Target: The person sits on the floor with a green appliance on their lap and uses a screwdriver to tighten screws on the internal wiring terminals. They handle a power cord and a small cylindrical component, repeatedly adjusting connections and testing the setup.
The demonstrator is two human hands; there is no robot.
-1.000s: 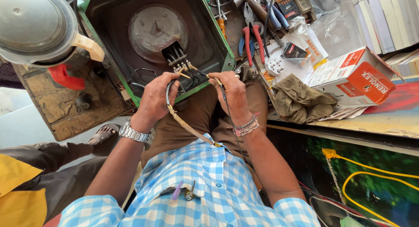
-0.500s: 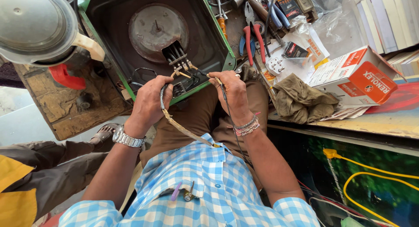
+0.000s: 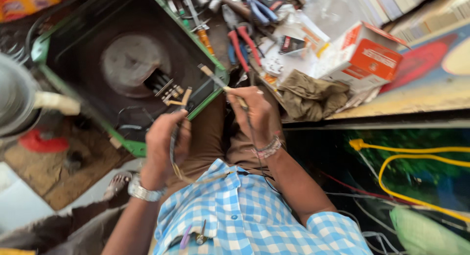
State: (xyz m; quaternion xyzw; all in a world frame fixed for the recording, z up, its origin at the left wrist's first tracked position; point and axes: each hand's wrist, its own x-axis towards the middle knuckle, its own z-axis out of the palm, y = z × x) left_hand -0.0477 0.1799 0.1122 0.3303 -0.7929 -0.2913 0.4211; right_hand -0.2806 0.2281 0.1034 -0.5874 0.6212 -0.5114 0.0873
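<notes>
Presently, work partway: green-rimmed appliance casing (image 3: 215, 86) lies open, grey round plate (image 3: 132, 61) inside, bare wire terminals (image 3: 171, 93) exposed beside it and not yet joined to anything visible. Left hand (image 3: 166, 145) closed around tan sleeved wire (image 3: 174, 152), which loops down toward the lap. Right hand (image 3: 254, 113) pinches another sleeved wire end (image 3: 215, 78), its tip raised over the casing edge. Orange-and-white carton (image 3: 367, 56): contents hidden. Red-handled pliers (image 3: 242, 47) lie nearby.

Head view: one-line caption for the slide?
Left hand gripping a cord, right hand holding a thin tool over a green-framed appliance beside scattered pliers.
</notes>
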